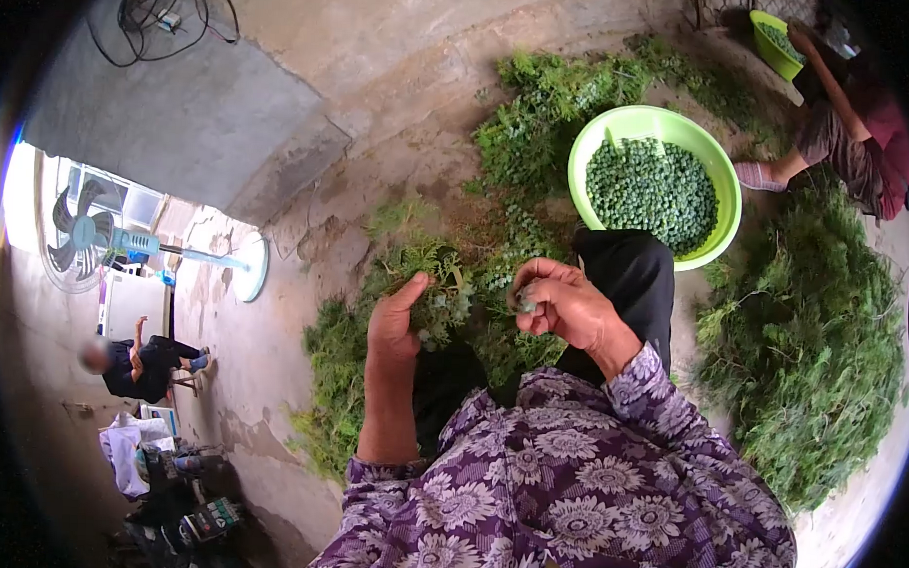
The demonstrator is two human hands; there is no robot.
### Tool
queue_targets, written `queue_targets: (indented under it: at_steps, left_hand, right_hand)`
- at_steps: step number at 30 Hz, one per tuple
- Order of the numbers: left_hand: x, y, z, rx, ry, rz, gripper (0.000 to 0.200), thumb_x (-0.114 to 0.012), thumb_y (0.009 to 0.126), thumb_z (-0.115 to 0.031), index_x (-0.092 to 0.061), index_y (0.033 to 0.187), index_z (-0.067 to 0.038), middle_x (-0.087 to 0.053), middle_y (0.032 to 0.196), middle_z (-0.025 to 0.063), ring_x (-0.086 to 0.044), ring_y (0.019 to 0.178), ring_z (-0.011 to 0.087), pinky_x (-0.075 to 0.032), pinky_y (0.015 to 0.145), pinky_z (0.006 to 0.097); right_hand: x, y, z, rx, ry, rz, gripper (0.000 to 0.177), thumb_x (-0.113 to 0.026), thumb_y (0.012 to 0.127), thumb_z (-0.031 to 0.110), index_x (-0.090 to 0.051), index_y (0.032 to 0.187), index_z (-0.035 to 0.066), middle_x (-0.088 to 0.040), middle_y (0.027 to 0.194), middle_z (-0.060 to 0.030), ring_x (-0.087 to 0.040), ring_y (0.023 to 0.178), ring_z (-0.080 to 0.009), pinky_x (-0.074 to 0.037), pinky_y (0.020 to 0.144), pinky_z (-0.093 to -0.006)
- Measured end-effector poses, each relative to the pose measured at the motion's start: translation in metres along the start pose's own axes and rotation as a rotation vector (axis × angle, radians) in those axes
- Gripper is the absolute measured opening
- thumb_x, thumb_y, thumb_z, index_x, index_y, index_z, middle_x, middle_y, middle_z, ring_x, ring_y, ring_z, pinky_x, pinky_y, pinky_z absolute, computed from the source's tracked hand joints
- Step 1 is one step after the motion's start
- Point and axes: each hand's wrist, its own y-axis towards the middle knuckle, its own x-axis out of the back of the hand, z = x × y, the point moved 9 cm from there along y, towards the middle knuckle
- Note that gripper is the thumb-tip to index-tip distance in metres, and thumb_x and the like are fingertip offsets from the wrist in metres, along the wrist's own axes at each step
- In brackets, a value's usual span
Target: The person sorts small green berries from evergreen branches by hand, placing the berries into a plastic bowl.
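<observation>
Sprig of green leaves and berries [442,296], one, held in left hand [396,317], in the middle of the scene, above the cut branches on the floor. Thumb of this hand upright and pressed against the sprig; of the other fingers, not possible to tell exactly. In right hand [569,308], just to the right and apart from the sprig, fingers curled inward, pinching small berries [525,300], number not clear. Green basins, two in count: large basin [733,184] beyond the right hand, beside the right knee, with many loose berries [650,191], too many for counting; small basin [768,55] at far right, also with berries. Near it, one person [890,149]; at left, one more seated person [151,366]. Also at left, one standing fan [81,233]. At right, one big heap of branches [803,336].
</observation>
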Motion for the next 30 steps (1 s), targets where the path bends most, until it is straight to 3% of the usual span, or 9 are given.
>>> queue_targets:
  at_steps: [3,9,11,18,24,27,29,30]
  left_hand:
    - [-0.010,0.004,0.017,0.106,-0.105,0.074,0.017,-0.061,0.077,-0.015,-0.058,0.087,-0.002,-0.060,0.081,0.0087,-0.059,0.072,0.0217,-0.049,0.064,0.0375]
    - [-0.019,0.003,0.019,0.134,-0.087,0.097,0.017,-0.061,0.077,-0.016,-0.058,0.089,-0.003,-0.060,0.083,0.0083,-0.059,0.073,0.0220,-0.049,0.066,0.0376]
    - [-0.021,0.002,0.019,0.134,-0.082,0.107,0.018,-0.061,0.077,-0.016,-0.058,0.090,-0.003,-0.060,0.083,0.0086,-0.059,0.074,0.0220,-0.049,0.067,0.0372]
    - [-0.035,-0.002,0.020,0.115,-0.054,0.215,0.023,-0.059,0.078,-0.017,-0.057,0.094,0.000,-0.060,0.089,0.0106,-0.059,0.077,0.0223,-0.049,0.069,0.0363]
    - [-0.040,-0.006,0.014,0.081,-0.082,0.216,0.024,-0.059,0.079,-0.018,-0.056,0.095,0.000,-0.060,0.089,0.0109,-0.059,0.078,0.0226,-0.049,0.070,0.0369]
    - [-0.028,-0.004,0.009,0.018,-0.025,0.108,0.023,-0.059,0.079,-0.018,-0.056,0.093,0.000,-0.060,0.086,0.0105,-0.060,0.076,0.0225,-0.050,0.068,0.0369]
    - [-0.014,0.001,0.003,0.011,-0.040,0.082,0.022,-0.059,0.079,-0.018,-0.056,0.092,-0.001,-0.060,0.085,0.0103,-0.060,0.074,0.0223,-0.050,0.066,0.0365]
    - [-0.006,0.003,-0.003,0.003,-0.053,0.057,0.021,-0.059,0.079,-0.018,-0.057,0.090,-0.001,-0.060,0.083,0.0100,-0.060,0.072,0.0221,-0.051,0.063,0.0361]
  right_hand:
    - [-0.006,0.002,-0.007,-0.074,0.057,0.014,0.014,-0.051,0.077,0.006,-0.052,0.090,0.003,-0.059,0.080,-0.0072,-0.057,0.058,-0.0124,-0.039,0.041,-0.0187]
    - [-0.004,0.012,-0.029,-0.108,0.000,0.057,0.019,-0.054,0.082,0.016,-0.049,0.095,0.004,-0.057,0.088,-0.0075,-0.055,0.062,-0.0119,-0.036,0.041,-0.0190]
    - [-0.003,0.016,-0.029,-0.073,-0.054,0.035,0.031,-0.059,0.080,0.024,-0.048,0.100,0.002,-0.056,0.084,-0.0056,-0.056,0.063,-0.0106,-0.034,0.040,-0.0193]
    - [-0.015,0.026,-0.030,-0.050,-0.045,0.074,0.031,-0.063,0.078,0.022,-0.050,0.099,0.003,-0.054,0.076,-0.0025,-0.055,0.056,-0.0106,-0.033,0.038,-0.0190]
    - [-0.008,0.026,-0.028,-0.047,-0.015,-0.020,0.025,-0.065,0.076,0.021,-0.055,0.090,0.003,-0.055,0.071,-0.0021,-0.055,0.052,-0.0101,-0.033,0.037,-0.0192]
    - [-0.002,0.022,-0.025,-0.064,-0.128,-0.081,0.023,-0.063,0.076,0.016,-0.056,0.093,0.001,-0.058,0.073,-0.0045,-0.056,0.053,-0.0102,-0.035,0.037,-0.0191]
    - [0.001,0.012,-0.009,-0.028,-0.436,-0.135,0.024,-0.059,0.077,0.010,-0.055,0.097,-0.002,-0.060,0.076,-0.0067,-0.057,0.053,-0.0106,-0.036,0.038,-0.0186]
    - [0.008,0.013,-0.009,-0.028,-0.436,-0.134,0.024,-0.059,0.077,0.010,-0.055,0.097,-0.002,-0.060,0.076,-0.0067,-0.057,0.053,-0.0106,-0.036,0.038,-0.0186]
